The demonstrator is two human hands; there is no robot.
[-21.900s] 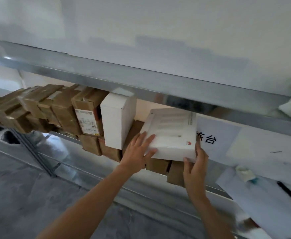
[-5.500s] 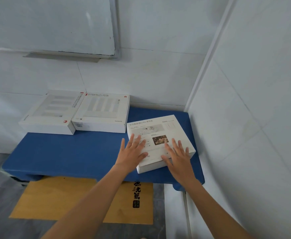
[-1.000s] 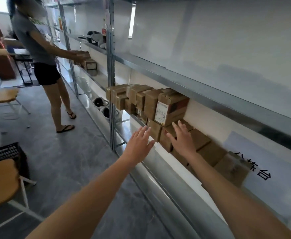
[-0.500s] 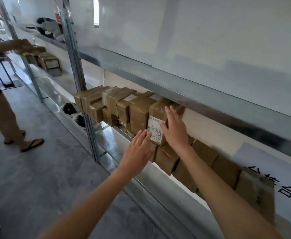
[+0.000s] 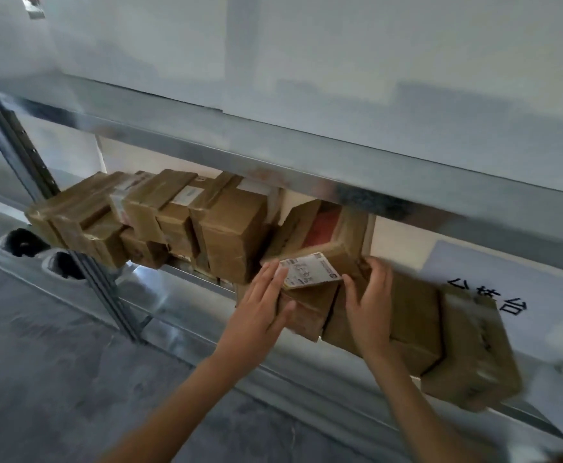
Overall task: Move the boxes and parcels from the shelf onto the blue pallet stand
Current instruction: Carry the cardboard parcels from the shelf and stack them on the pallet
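Note:
A brown cardboard box with a white label stands tilted in the row of boxes on the metal shelf. My left hand presses flat against its left side with straight fingers. On the box's right corner my right hand grips, thumb on the front face and fingers curled round the side. More taped brown boxes fill the shelf to the left, and larger ones lie to the right. The blue pallet stand is out of view.
The upper shelf's steel edge hangs low over the boxes. A steel upright stands at the left, with dark objects on the shelf below. A white sheet with black characters lies at the right. Grey floor is underneath.
Both hands have closed onto the labelled box, which has tipped forward out of the row. My view has swung right and closer to the shelf; the other person is out of frame.

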